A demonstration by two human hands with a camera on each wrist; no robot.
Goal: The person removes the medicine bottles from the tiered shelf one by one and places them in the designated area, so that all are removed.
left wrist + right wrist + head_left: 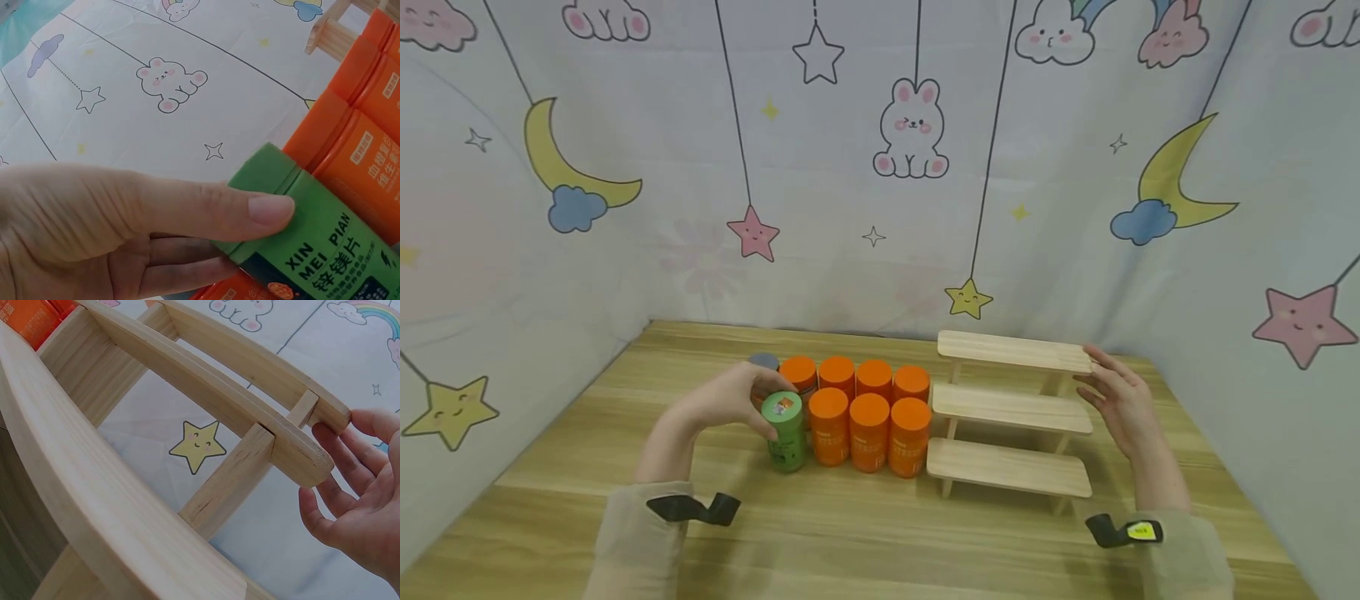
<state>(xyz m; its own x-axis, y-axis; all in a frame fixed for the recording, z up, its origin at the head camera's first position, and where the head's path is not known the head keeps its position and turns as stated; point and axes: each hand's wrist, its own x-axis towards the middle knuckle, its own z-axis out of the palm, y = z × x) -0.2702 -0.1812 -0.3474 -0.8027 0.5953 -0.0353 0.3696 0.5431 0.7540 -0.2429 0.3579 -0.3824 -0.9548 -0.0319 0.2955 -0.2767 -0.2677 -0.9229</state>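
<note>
In the head view, my left hand (724, 402) grips a green bottle (787, 446) round its upper part, thumb on the near side. Its green lid carries a small picture, and the left wrist view shows XIN MEI PIAN on the label. The bottle is upright at the left end of the front row of orange bottles (869, 433). My right hand (1126, 407) holds the right end of the top board of a three-step wooden rack (1009, 412). In the right wrist view, its fingertips (369, 422) lie above and below that board end.
More orange bottles (837, 375) form a back row, close to the rack's left side. A grey-lidded container (764, 361) stands behind my left hand, partly hidden. Everything is on a wood-grain table (850, 542), enclosed by a printed cloth (835, 183) at the back and sides.
</note>
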